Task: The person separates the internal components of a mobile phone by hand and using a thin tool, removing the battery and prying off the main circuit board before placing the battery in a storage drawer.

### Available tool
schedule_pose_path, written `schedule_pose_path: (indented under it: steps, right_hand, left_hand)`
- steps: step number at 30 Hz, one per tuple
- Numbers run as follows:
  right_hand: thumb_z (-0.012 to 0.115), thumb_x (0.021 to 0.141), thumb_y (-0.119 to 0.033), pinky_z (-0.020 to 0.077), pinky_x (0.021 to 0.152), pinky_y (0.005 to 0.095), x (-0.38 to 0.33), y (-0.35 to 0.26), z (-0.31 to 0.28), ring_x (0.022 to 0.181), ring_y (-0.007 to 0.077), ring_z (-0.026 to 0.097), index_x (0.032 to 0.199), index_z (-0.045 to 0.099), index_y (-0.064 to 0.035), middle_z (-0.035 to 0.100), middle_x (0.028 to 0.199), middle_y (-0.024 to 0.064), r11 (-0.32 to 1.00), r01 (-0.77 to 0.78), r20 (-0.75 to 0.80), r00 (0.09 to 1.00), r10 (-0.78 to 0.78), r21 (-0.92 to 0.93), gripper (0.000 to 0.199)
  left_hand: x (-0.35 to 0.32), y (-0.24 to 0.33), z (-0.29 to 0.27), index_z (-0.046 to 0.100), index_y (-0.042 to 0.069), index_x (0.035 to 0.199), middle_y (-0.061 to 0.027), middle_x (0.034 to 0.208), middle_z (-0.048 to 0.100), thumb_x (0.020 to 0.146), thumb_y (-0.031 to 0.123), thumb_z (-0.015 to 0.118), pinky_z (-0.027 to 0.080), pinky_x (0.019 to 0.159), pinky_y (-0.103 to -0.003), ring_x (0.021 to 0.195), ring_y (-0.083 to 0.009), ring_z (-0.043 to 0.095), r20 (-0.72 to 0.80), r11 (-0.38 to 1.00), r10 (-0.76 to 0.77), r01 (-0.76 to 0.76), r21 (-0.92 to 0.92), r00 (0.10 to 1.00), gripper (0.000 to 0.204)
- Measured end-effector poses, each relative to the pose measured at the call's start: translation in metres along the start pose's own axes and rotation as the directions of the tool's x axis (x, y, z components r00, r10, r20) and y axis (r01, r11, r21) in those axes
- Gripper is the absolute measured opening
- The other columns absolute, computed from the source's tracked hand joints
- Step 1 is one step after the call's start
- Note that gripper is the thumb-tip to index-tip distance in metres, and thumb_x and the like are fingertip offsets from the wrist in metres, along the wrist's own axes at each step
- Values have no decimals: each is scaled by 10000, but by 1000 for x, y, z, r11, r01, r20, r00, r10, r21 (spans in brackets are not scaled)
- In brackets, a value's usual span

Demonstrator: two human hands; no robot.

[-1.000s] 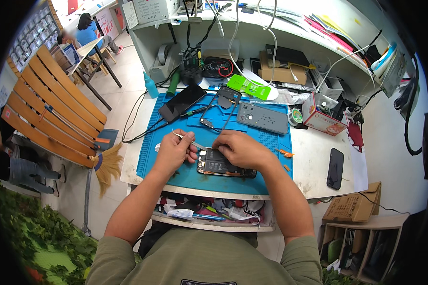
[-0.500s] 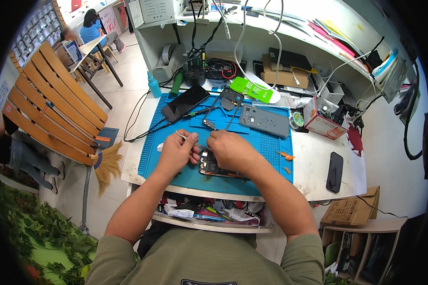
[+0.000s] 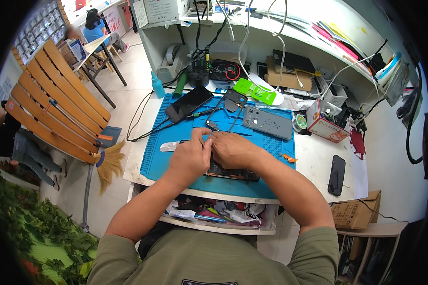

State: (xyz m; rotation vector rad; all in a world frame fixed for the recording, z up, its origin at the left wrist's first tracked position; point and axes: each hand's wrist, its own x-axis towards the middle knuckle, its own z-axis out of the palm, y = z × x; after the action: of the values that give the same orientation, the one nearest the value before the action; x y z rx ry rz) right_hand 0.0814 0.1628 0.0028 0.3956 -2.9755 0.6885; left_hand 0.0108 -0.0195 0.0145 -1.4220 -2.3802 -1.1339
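Observation:
An opened phone (image 3: 233, 172) with its black inner parts bared lies near the front of a blue work mat (image 3: 153, 159). Over its upper edge my left hand (image 3: 191, 154) and my right hand (image 3: 237, 149) meet, thumbs and fingertips drawn together. Both hands are closed; whatever they pinch is hidden between them. Left of my left hand lies a whitish strip (image 3: 169, 147). Beyond the hands are a bare phone frame (image 3: 234, 100), a black phone screen panel (image 3: 190, 104) and a grey phone back cover (image 3: 267, 122). A thin pen-like tool (image 3: 199, 114) with a black cable rests beside the panel.
Orange scraps (image 3: 288, 158) lie at the mat's right side. Farther right are a red-and-white box (image 3: 325, 121) of odds and ends and a dark phone (image 3: 336, 175). White cables (image 3: 242, 47) hang from the shelf. Below the table's front edge, an open drawer (image 3: 218, 223) holds clutter.
My left hand has moved right, up against my right hand, and the thin metal tool it held is no longer visible. More of the whitish strip shows. The view has shifted slightly.

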Motion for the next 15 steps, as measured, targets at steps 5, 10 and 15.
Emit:
schedule_pose_path:
  steps: [5, 10, 15]
  right_hand:
    - [653, 921, -133, 546, 875, 530, 0, 4, 2, 1004, 443, 683, 1036, 641, 42, 693, 1061, 247, 997, 63, -43, 997, -62, 37, 210]
    - [637, 919, -122, 541, 861, 545, 1, 4, 2, 990, 453, 682, 1045, 642, 43, 697, 1040, 244, 999, -14, -14, 1000, 14, 36, 207]
    - [624, 907, -102, 537, 867, 551, 1, 2, -7, 1002, 454, 682, 1048, 648, 46, 696, 1026, 251, 999, -35, 25, 999, 34, 39, 206]
  left_hand:
    - [-6, 11, 2, 554, 37, 1228, -123, 698, 670, 1041, 104, 648, 506, 520, -446, 586, -355, 692, 43, 995, 62, -65, 80, 997, 220]
    - [-1, 4, 0, 554, 19, 1194, -126, 697, 654, 1046, 95, 643, 497, 539, -460, 609, -349, 703, 48, 1000, 6, -5, -16, 999, 189]
    - [3, 6, -6, 556, 14, 1177, -145, 714, 658, 1048, 89, 638, 493, 565, -475, 658, -370, 714, 50, 989, -83, 89, -114, 995, 170]
